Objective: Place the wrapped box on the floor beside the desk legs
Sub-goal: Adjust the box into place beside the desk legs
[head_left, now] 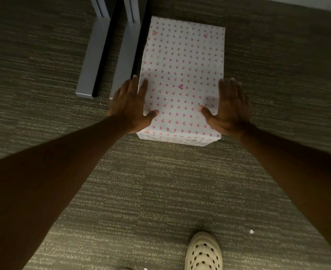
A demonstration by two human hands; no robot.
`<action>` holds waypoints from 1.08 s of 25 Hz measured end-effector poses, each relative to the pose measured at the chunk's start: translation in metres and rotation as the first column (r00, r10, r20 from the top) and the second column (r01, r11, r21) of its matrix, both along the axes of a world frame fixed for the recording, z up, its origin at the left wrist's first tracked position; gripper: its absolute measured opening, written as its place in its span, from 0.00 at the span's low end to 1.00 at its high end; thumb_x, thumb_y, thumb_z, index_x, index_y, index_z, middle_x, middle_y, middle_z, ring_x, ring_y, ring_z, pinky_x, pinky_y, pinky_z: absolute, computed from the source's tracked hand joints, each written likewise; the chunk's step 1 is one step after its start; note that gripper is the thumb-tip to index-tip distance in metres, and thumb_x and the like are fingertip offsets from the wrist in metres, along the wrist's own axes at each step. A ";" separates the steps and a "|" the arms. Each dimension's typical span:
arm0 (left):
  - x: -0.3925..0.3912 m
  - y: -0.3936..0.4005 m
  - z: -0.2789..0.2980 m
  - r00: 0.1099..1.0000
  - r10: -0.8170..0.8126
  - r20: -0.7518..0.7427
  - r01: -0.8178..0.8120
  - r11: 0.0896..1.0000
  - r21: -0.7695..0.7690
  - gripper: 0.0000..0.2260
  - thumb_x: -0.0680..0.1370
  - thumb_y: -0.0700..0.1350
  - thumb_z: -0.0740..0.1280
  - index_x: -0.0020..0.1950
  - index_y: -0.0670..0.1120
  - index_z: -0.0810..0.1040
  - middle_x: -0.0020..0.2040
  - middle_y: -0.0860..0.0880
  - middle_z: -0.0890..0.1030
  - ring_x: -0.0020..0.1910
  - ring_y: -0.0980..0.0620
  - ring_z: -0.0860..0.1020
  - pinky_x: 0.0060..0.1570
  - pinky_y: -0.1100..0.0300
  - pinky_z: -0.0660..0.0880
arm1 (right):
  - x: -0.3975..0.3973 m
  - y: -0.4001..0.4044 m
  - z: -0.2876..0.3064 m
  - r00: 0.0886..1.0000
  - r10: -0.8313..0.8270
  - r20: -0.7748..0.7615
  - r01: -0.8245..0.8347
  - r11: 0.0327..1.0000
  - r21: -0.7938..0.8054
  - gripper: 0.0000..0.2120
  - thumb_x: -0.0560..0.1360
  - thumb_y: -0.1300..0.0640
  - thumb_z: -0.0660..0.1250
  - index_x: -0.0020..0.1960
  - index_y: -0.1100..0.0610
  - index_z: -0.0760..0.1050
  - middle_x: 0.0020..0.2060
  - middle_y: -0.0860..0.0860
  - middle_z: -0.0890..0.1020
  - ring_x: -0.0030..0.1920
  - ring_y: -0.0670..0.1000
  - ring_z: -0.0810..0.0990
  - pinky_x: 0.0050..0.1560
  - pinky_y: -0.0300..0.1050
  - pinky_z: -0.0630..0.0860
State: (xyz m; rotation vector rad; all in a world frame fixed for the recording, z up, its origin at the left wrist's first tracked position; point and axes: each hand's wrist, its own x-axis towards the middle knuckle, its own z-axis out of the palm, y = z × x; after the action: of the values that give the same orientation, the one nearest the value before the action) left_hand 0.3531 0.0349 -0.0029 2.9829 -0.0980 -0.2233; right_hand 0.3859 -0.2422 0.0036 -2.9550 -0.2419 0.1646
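The wrapped box (pixel 182 75), in white paper with small pink hearts, lies on the grey carpet right beside the grey desk legs (pixel 124 55). My left hand (pixel 130 106) is at the box's near left edge, fingers spread, thumb and a fingertip over the top. My right hand (pixel 228 108) is at the near right edge, fingers spread flat, thumb over the top. Neither hand is closed around the box.
A second grey desk foot (pixel 91 61) lies left of the first, with a dark gap between them. A cream perforated shoe (pixel 204 252) stands on the carpet at the bottom. A small white scrap (pixel 251 231) lies to its right. A pale wall base (pixel 307 1) runs along the top right.
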 end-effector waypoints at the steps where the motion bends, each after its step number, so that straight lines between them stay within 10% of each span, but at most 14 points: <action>1: -0.001 -0.001 -0.002 1.000 -0.020 -0.006 0.020 0.999 0.031 0.45 0.72 0.67 0.62 0.79 0.46 0.46 0.79 0.38 0.50 0.77 0.36 0.51 0.72 0.40 0.56 | -0.002 0.000 -0.001 1.000 0.002 0.009 -0.002 1.000 -0.002 0.45 0.73 0.33 0.60 0.78 0.59 0.51 0.78 0.63 0.54 0.77 0.65 0.53 0.74 0.65 0.54; 11: 0.012 -0.008 -0.008 0.999 -0.032 -0.014 0.032 0.999 0.036 0.47 0.71 0.68 0.61 0.79 0.46 0.44 0.80 0.39 0.46 0.78 0.38 0.47 0.74 0.43 0.48 | 0.010 0.004 -0.015 1.000 0.013 0.005 -0.013 1.000 -0.010 0.47 0.72 0.33 0.60 0.79 0.59 0.48 0.78 0.63 0.52 0.77 0.65 0.50 0.75 0.65 0.52; 16: 0.018 -0.011 -0.013 0.982 0.188 -0.029 -0.190 0.963 -0.193 0.39 0.72 0.61 0.67 0.76 0.42 0.58 0.73 0.38 0.64 0.71 0.37 0.65 0.65 0.44 0.68 | 0.019 0.007 -0.019 0.989 -0.147 0.005 0.142 0.964 0.224 0.40 0.73 0.37 0.65 0.75 0.59 0.58 0.72 0.62 0.66 0.70 0.63 0.67 0.65 0.58 0.71; 21: 0.035 -0.004 -0.013 0.821 0.521 -0.234 -0.554 0.626 -0.549 0.13 0.78 0.45 0.64 0.61 0.43 0.80 0.59 0.43 0.81 0.53 0.46 0.81 0.47 0.59 0.77 | 0.028 0.008 -0.017 0.853 -0.432 -0.294 0.522 0.705 0.480 0.20 0.79 0.49 0.63 0.67 0.58 0.71 0.62 0.57 0.78 0.46 0.47 0.79 0.34 0.34 0.72; 27: 0.053 0.016 -0.010 0.664 0.432 -0.610 -0.731 0.205 -0.651 0.04 0.78 0.39 0.66 0.49 0.44 0.80 0.51 0.47 0.82 0.50 0.51 0.81 0.36 0.63 0.79 | 0.042 -0.006 -0.011 0.703 -0.372 -0.606 0.706 0.467 0.532 0.13 0.78 0.53 0.66 0.60 0.58 0.75 0.59 0.56 0.80 0.53 0.51 0.80 0.44 0.42 0.77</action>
State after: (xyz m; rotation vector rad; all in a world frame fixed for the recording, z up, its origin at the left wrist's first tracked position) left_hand 0.4058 0.0506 -0.0126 1.6798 0.7646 -0.3729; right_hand 0.4280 -0.2485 -0.0072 -1.9403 0.6038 0.4625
